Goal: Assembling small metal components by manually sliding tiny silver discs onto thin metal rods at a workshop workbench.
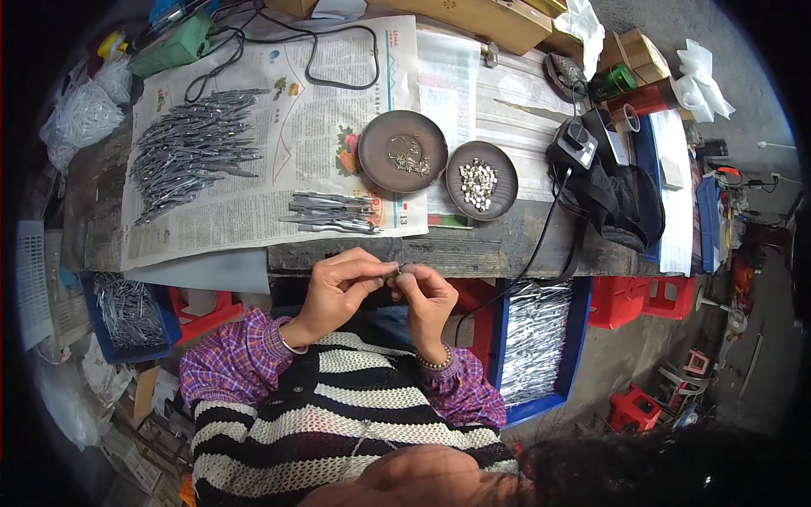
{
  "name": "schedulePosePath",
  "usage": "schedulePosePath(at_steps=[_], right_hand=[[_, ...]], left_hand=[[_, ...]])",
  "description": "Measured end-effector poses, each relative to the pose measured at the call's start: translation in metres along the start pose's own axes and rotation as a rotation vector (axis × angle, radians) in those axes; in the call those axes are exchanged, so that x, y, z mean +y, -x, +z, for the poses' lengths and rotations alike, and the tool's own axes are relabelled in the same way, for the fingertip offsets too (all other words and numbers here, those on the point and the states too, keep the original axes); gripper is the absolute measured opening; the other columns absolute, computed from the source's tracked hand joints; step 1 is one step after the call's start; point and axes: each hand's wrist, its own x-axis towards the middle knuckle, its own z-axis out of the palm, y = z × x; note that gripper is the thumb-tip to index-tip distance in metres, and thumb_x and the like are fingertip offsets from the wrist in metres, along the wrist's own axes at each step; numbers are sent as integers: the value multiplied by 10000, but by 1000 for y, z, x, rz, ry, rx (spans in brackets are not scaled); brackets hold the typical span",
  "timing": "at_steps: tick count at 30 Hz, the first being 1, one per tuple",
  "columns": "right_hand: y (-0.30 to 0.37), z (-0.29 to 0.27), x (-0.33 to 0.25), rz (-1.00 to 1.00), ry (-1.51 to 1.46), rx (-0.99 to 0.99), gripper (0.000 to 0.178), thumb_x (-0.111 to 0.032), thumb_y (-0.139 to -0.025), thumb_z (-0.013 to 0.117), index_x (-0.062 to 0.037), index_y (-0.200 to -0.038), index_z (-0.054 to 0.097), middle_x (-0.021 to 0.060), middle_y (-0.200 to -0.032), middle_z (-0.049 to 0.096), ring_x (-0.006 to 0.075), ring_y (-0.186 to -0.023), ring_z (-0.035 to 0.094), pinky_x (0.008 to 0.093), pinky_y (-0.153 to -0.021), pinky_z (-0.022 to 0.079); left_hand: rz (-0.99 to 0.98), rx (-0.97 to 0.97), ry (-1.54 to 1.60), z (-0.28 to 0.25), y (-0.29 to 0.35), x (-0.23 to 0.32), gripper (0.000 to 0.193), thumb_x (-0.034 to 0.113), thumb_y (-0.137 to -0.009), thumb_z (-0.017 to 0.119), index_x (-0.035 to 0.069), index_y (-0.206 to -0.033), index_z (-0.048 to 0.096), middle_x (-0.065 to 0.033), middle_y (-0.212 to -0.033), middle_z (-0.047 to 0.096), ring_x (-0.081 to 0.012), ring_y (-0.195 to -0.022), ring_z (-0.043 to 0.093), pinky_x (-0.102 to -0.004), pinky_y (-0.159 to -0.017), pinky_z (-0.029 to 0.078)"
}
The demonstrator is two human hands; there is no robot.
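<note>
In front of my chest, just off the table's near edge, both hands meet with their fingertips together. My left hand [340, 294] pinches thumb against forefinger, and my right hand [425, 302] curls in a similar pinch beside it. Something tiny and dark seems to lie between the fingertips, too small to make out. Beyond them a brown round dish [378, 173] holds small brassy pins, and a second brown dish [504, 201] holds small whitish round pieces. A short row of slim silvery metal parts [331, 211] lies on newspaper [283, 190] at the table's near side.
A large heap of similar metal parts [198, 148] covers the newspaper's left. Blue bins of parts [574, 338] [127, 351] stand below the table edge on both sides. A black cable [378, 59] loops behind; a black strap bag [621, 203] lies right, near red stools [621, 300].
</note>
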Motion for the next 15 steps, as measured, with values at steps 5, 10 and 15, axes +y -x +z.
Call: schedulePosePath(at_steps=[5, 10, 15], right_hand=[[-1, 1, -1, -58, 58, 2, 49, 7, -855, 616, 53, -860, 631, 99, -768, 654, 118, -612, 576, 221, -573, 471], [-5, -4, -3, -16, 63, -45, 52, -1, -859, 619, 50, -861, 628, 92, -777, 653, 112, -620, 574, 218, -577, 470], [-7, -2, -3, 134, -104, -18, 60, -10, -867, 610, 43, -873, 636, 92, -789, 657, 110, -624, 578, 218, -582, 475]], left_hand=[[62, -10, -106, -2, -3, 4, 280, -110, -770, 611, 20, -1004, 692, -88, -846, 633, -156, -760, 616, -236, -650, 481], [43, -26, -128, -3, -5, 7, 270, -99, -779, 611, 22, -1005, 694, -86, -846, 637, -158, -762, 617, -239, -656, 480], [-55, -38, -1, -2, -5, 5, 254, -115, -805, 566, -10, -999, 691, -67, -864, 627, -92, -725, 560, -199, -611, 433]])
